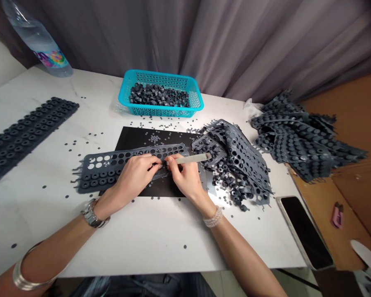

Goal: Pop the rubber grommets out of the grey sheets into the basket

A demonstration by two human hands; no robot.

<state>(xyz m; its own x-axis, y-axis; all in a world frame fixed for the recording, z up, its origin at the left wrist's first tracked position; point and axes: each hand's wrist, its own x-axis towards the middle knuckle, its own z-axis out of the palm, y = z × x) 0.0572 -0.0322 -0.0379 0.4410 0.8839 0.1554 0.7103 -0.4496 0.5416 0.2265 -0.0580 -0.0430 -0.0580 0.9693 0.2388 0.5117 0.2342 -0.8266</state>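
Note:
A dark grey molded rubber sheet (pixel 97 173) lies partly across a black mat (pixel 132 135). Its upper rows have open round holes, while ring-shaped pieces fill the lower rows at the left. My left hand (pixel 136 175) rests over the sheet, with thumb and forefinger pinched at a small dark bit I cannot make out. Beside it, my right hand (pixel 185 175) is closed pen-like around a tool with a flat cream handle (pixel 193 158). The tool's tip meets the left fingertips and is hidden by the fingers.
A turquoise basket (pixel 160 111) holds many small dark rings. Perforated sheets (pixel 244 156) and loose rings (pixel 235 185) lie at right, near more bundled sheets (pixel 297 132). Another sheet (pixel 27 136), a bottle (pixel 49 53), a phone (pixel 306 231) and pink clippers (pixel 337 215) surround them.

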